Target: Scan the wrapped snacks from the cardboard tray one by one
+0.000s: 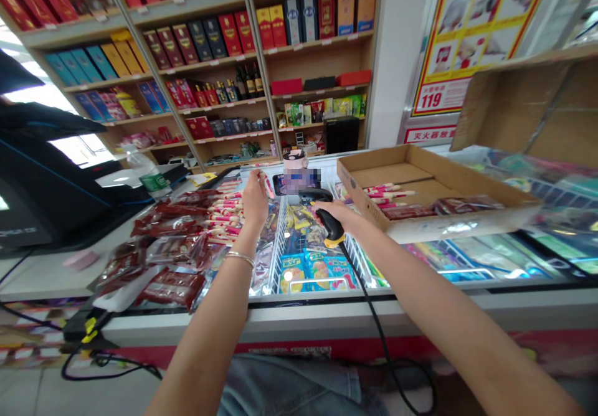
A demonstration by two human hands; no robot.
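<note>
Handheld scanner (332, 228), black and yellow, corded: above wire basket (279, 241), fingers of right hand (340, 214) closed round its grip. Wrapped stick (269, 186), pink and white: pinched in fingers of left hand (255, 195). Brown packets (172, 286): near left. Open carton (460, 223): right.

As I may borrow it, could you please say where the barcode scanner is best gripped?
Likely grip the barcode scanner by its slim black handle, from the right, as the right hand does: it slants toward the viewer, cable leaving its lower end.
</note>
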